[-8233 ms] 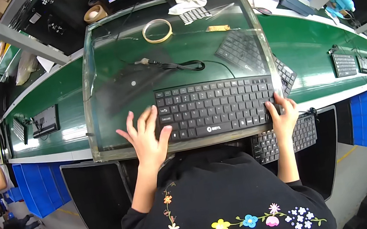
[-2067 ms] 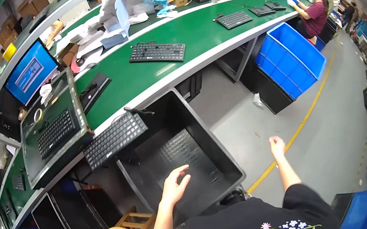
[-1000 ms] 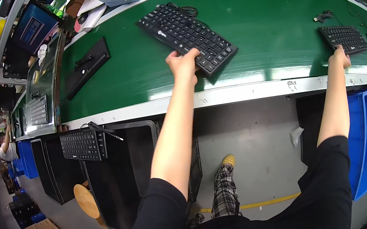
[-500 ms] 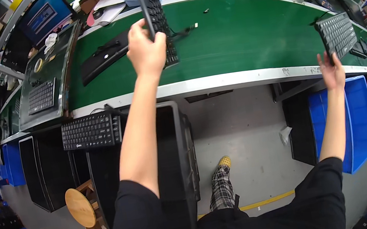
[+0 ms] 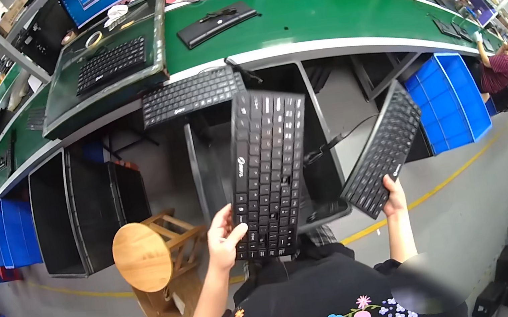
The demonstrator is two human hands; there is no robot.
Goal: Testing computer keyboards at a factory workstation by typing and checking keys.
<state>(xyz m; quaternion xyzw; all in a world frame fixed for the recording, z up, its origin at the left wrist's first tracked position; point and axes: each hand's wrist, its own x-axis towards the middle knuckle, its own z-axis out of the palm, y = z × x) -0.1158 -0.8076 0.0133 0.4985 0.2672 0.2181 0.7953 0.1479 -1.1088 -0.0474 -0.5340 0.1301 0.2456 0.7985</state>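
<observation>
My left hand (image 5: 222, 240) grips the lower left edge of a black keyboard (image 5: 260, 157), thumb on top. It stands nearly on end with its keys toward me, and some key spots look dark and gapped. In my right hand (image 5: 395, 198) a second black keyboard (image 5: 388, 148) tilts at a slant, held by its lower right edge; its cable (image 5: 339, 140) trails leftward. Both are held in the air in front of me. Behind them, a third keyboard (image 5: 188, 95) lies at the bench's front edge, by a black crate (image 5: 317, 113).
A face-down keyboard (image 5: 220, 24) lies on the green belt (image 5: 311, 19). Another keyboard (image 5: 110, 65) sits on the glass-topped board (image 5: 68, 89) at left. A wooden stool (image 5: 142, 256) stands lower left, a blue crate (image 5: 448, 100) at right. Co-workers are at both far sides.
The left keyboard has come down from over the belt toward me, its keys now facing me. My right hand has lifted its keyboard off the bench and brought it inward. The view has swung.
</observation>
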